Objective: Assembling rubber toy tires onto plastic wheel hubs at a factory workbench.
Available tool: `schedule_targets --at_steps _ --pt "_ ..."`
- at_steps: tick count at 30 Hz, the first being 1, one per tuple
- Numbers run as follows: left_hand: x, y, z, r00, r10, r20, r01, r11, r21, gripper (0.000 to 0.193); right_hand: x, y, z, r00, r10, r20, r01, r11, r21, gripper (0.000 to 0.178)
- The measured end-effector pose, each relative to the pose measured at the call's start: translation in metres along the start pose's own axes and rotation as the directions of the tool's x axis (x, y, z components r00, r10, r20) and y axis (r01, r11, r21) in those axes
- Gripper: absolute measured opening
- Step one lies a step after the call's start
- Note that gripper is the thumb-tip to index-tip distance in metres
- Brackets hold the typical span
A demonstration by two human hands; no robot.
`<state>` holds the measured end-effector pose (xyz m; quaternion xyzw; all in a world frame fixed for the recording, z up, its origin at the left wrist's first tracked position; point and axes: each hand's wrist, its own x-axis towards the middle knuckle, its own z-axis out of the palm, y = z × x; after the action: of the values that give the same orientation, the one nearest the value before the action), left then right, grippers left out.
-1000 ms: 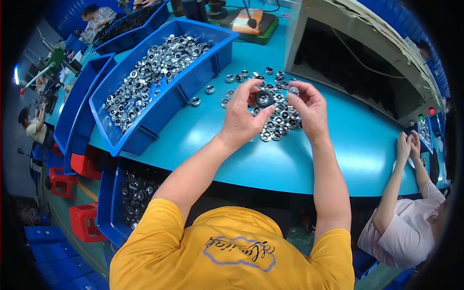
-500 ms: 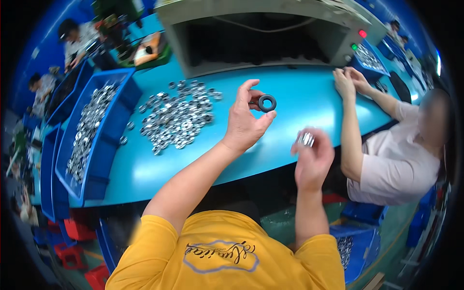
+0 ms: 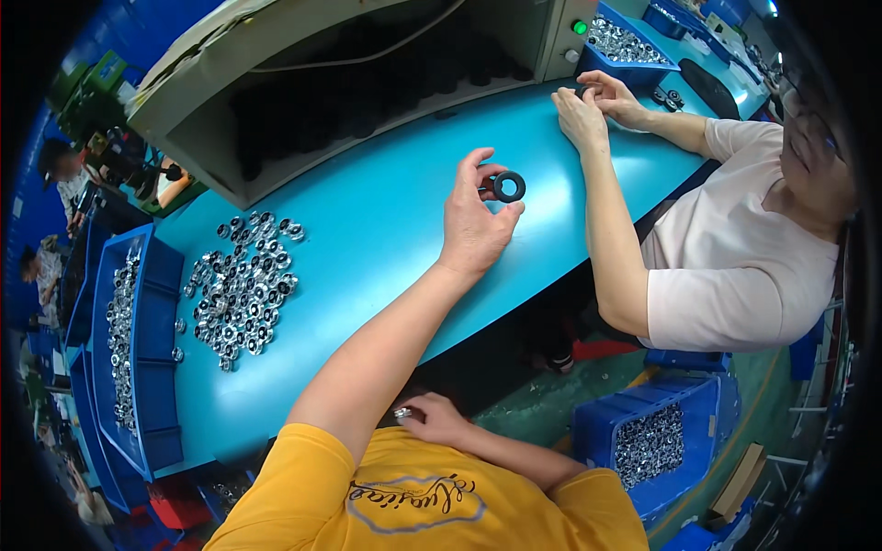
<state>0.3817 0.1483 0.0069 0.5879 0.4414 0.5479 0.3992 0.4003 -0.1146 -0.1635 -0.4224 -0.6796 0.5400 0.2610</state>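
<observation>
From where I stand, the person's left hand point(image 3: 473, 225) hangs above the turquoise bench point(image 3: 386, 239), its thumb and fingers pinching a matte black ring point(image 3: 521, 188) that looks like rubber; the ring tilts so that bench shows through its hole. The right hand point(image 3: 438, 421) is down below and nearer the body than the left, by the yellow shirt, its fingers closed around a small shiny metal piece point(image 3: 401, 413), partly covered by the grip.

I judge this to be a moment of holding, one part per hand, the two well apart. Bringing them together would call for lifting the right hand over the bench edge while the left keeps its ring steady.

Well off to the left of the left hand lies a loose spread of round silver parts with black centres point(image 3: 243, 294), and beyond it a long blue plastic bin point(image 3: 163, 349). Ahead and to the right, a co-worker's hands point(image 3: 593, 115) meet over the bench.

Half a second ago the right hand was up, blurred, to the right of the left one; now it is tucked in low. The left hand's hold looks the same, while the view has swung rightward.
</observation>
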Motion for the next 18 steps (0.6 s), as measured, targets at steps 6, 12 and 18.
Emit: schedule_targets --at_steps 6,12,18 --pt "0.010 -0.010 0.008 0.997 -0.057 0.052 0.056 0.998 0.018 0.078 0.052 0.051 0.038 0.950 -0.091 0.298 0.111 0.992 -0.052 0.045" --pt "0.012 -0.017 0.004 0.994 -0.078 0.072 0.076 0.997 0.020 0.078 0.071 0.041 0.027 0.899 0.079 0.431 -0.116 0.991 0.060 0.046" --pt "0.012 -0.021 0.003 0.995 -0.047 0.088 0.044 0.998 0.039 0.074 0.073 0.036 0.031 0.940 0.006 0.342 -0.067 0.984 0.166 0.043"
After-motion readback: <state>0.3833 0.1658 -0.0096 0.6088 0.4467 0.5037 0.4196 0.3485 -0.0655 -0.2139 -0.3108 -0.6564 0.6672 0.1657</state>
